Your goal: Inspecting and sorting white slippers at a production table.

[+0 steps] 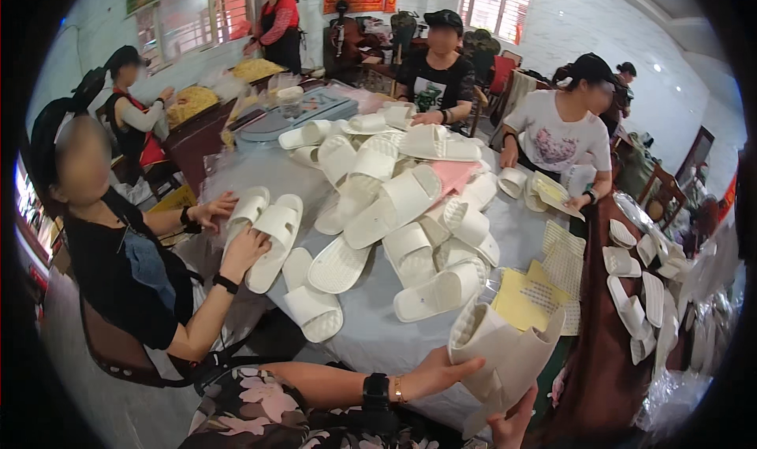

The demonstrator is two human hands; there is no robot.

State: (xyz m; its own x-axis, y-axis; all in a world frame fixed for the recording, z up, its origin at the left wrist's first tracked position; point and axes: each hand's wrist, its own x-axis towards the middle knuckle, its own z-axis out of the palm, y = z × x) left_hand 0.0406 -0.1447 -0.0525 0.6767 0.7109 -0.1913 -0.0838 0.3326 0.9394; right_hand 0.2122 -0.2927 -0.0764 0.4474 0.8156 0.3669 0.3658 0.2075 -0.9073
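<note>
Left hand [436, 374] cups folded pair of white slippers [505, 350] from below, fingers spread for support; right hand [512, 427], mostly cropped, seemingly pinches lower edge. Slipper pile [394, 204] heaped centrally on table [371, 335], within everyone's reach.

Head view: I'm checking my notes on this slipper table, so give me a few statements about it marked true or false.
1. The left hand touches a pale slipper. True.
2. The right hand rests flat on the table. False: it is under the held slipper, mostly hidden.
3. A heap of white slippers lies mid-table. True.
4. The heaped slippers are black. False: they are white.
5. A person on the left has both hands on a pair of slippers. True.
6. Yellow sheets lie beyond the held slipper. True.
</note>
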